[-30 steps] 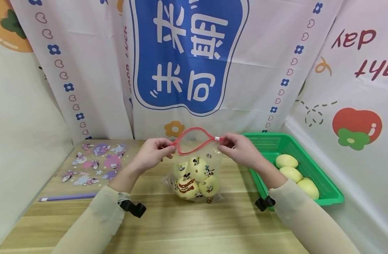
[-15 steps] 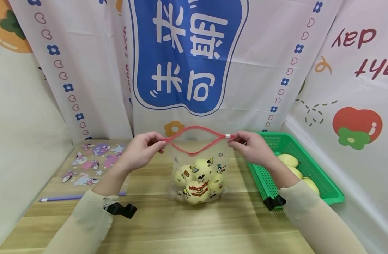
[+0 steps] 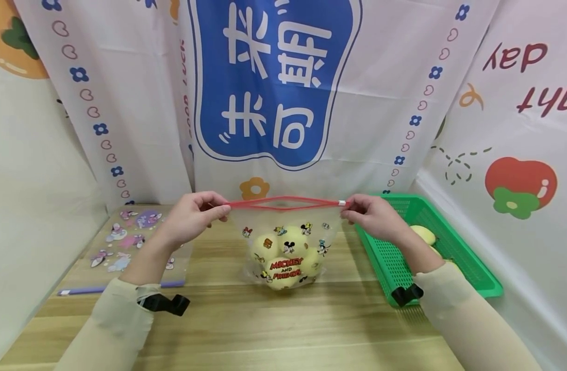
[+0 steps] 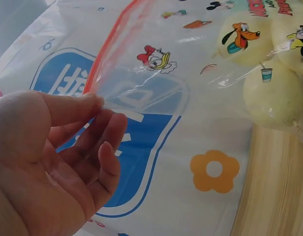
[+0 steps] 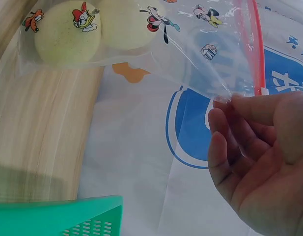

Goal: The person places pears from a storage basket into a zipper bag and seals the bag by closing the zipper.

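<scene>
A clear zip bag printed with cartoon figures stands on the table in the head view, its red zip edge stretched wide with only a narrow gap along it. Several pale yellow round fruits fill its lower part. My left hand pinches the left corner of the zip edge between thumb and forefinger. At the opposite corner, beside the white slider, my right hand pinches the bag the same way. In the right wrist view, the thumb and forefinger grip the clear film just by the slider.
A green plastic basket holding several yellow fruits stands to the right, partly behind the right forearm. Another printed bag with a purple zip edge lies flat at the left. A printed cloth hangs behind the wooden table.
My hands have moved apart, left hand leftward and right hand rightward, pulling the zip edge taut. The bag's mouth has narrowed from a wide loop to a thin slit.
</scene>
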A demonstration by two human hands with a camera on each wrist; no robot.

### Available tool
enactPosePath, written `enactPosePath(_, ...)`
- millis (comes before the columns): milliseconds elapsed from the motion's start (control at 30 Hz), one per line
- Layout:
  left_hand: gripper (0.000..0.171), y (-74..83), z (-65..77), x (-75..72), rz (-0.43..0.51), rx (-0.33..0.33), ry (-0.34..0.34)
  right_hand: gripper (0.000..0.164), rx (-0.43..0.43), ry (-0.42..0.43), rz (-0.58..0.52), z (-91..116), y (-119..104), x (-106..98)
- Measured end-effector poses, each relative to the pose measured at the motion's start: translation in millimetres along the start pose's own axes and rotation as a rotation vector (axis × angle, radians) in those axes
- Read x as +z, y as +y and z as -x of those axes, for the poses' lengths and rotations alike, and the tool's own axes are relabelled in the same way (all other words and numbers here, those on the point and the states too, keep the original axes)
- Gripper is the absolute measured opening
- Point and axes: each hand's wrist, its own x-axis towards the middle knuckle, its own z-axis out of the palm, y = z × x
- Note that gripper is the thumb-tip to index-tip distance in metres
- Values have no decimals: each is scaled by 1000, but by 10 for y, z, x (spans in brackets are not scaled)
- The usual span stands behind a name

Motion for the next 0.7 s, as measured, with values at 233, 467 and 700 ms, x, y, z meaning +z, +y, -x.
enactPosePath(233, 27, -43, 31, -44, -49, -49, -62, 9, -62, -41, -9, -5, -45, 82)
enactPosePath(467, 30, -111, 48, -84, -54, -60, -76, 14, -77, -24, 41, 3, -84, 92)
enactPosePath(700, 32, -209, 58, -169, -63, -78, -74, 15, -38, -3, 69, 20, -57, 66)
